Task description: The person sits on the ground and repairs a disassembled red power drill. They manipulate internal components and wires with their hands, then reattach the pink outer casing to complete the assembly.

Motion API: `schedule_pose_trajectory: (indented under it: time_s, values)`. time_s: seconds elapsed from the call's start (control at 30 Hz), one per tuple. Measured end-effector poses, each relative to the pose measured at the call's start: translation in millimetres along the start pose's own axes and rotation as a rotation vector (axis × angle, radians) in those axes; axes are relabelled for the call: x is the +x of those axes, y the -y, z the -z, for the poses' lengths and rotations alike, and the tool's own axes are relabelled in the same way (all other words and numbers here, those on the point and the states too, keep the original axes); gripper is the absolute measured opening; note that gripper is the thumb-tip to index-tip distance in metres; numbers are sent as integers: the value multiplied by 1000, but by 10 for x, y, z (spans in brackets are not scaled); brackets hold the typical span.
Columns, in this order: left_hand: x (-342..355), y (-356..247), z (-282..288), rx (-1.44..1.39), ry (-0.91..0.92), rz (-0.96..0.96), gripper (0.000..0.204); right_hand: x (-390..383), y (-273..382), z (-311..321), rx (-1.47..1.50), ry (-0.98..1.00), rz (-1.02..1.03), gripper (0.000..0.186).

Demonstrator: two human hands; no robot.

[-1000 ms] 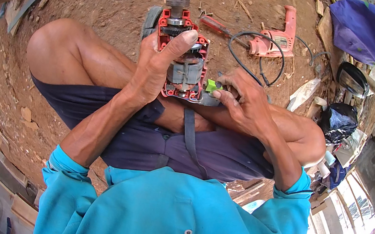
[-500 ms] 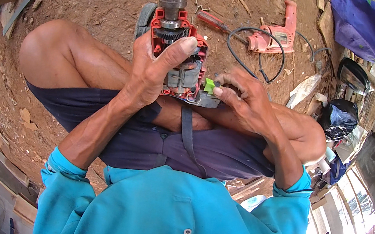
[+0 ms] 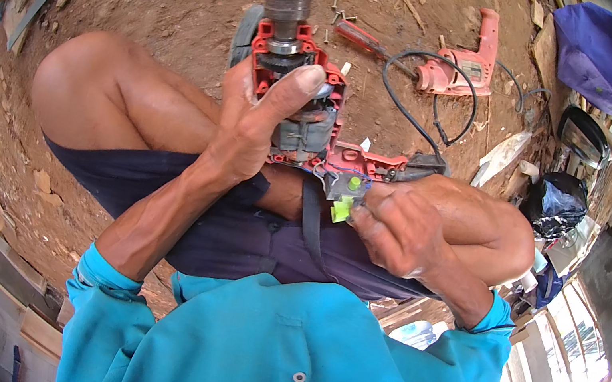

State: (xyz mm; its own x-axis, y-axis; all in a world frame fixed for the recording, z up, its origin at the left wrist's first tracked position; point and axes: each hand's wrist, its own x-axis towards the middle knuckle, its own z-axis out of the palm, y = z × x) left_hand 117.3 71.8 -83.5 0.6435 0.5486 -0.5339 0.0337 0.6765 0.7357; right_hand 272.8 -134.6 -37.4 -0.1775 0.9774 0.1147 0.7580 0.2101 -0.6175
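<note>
My left hand (image 3: 253, 117) grips an opened red power drill (image 3: 304, 130), thumb over its gear area. The metal chuck (image 3: 287, 2) points away from me; gears and motor are exposed, and the red handle half stretches right across my lap. Below that handle, my right hand (image 3: 400, 231) has its fingers closed on a small trigger switch (image 3: 341, 189) with bright green parts. Thin wires run between the switch and the drill body. Part of the switch is hidden behind my fingers.
On the dirt ahead lie a pink-red drill housing (image 3: 464, 68), a red-handled screwdriver (image 3: 362, 37) and several screws (image 3: 341, 16). A black cord (image 3: 387, 95) loops near them. At right are a mirror (image 3: 582, 136), a black plastic bag (image 3: 558, 205) and a purple cloth (image 3: 607, 63).
My right hand has moved down toward my lap with the switch, turning it. The drill's handle half and black cord end now show. The drill has shifted slightly right and down in view.
</note>
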Motion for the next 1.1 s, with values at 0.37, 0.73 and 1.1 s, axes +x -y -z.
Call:
schedule_pose_trajectory:
  time_s: [0.37,0.73,1.1]
  values:
    - [42,79,27,-66,27,4,48,-78,157,-85,-196,50,180,27]
    - [45,53,-9,-71,40,8,50,-86,155,-134,-183,50,178,25]
    - [44,103,30,-62,33,-18,49,-109,147,-222,-172,65,194,30]
